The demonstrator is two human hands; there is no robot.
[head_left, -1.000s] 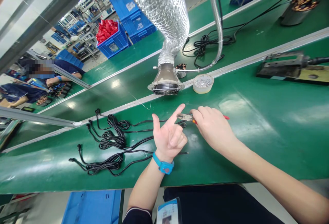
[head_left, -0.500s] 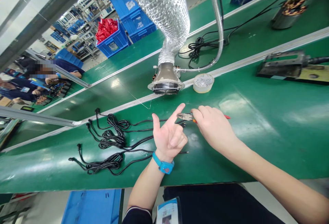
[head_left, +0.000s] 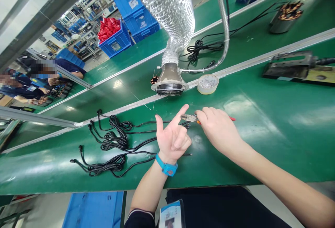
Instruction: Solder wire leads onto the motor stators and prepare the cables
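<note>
My right hand (head_left: 218,126) is wrapped round a pair of pliers (head_left: 190,117) with red handles, their metal jaws pointing left. The jaw tips lie right at the index finger of my left hand (head_left: 174,137); whether they touch it I cannot tell. On my left hand the thumb and index finger are stretched out, the other fingers are curled, and the palm faces up. A blue wrist strap (head_left: 167,168) circles that wrist. Coiled black power cords (head_left: 115,137) lie on the green work surface (head_left: 235,158) to the left, their stripped ends running behind and beside my left hand.
A silver duct (head_left: 170,15) ends in a metal hood (head_left: 170,79) over the bench. Near it stands a round tub (head_left: 208,83). A metal tool on a stand (head_left: 293,67) sits at right. Behind the rail is a metal cylinder with copper ends (head_left: 285,18). Co-workers sit far left.
Both my hands and the pliers stay almost still. Behind the rail, the metal cylinder with copper ends and its cords have shifted left. More copper shows left of the hood.
</note>
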